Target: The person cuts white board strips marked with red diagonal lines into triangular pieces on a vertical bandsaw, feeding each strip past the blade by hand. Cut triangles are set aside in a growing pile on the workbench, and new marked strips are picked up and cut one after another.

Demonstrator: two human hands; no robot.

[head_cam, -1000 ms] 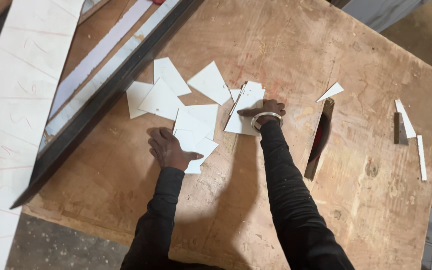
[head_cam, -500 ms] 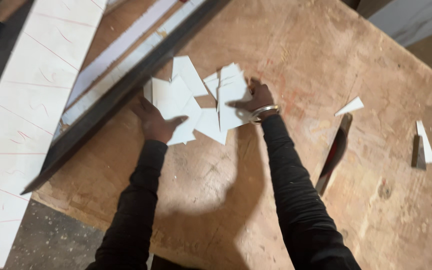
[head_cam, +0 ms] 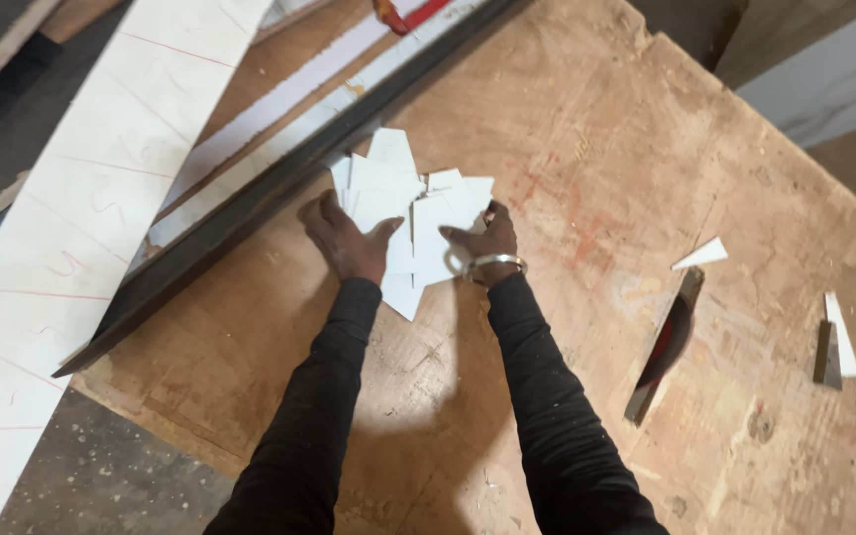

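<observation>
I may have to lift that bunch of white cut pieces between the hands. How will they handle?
The white pieces look thin, flat and straight-edged, so probably stiff and light. They overlap loosely between the left hand and right hand, so they may slide apart. Pointed corners might chip.

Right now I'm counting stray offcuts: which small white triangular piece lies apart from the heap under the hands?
The lone white triangle by the top end of the saw blade slot, right of the right hand. The other triangles are heaped in the pile.

No packages, no labels, no signs, no screens anywhere in view
</observation>
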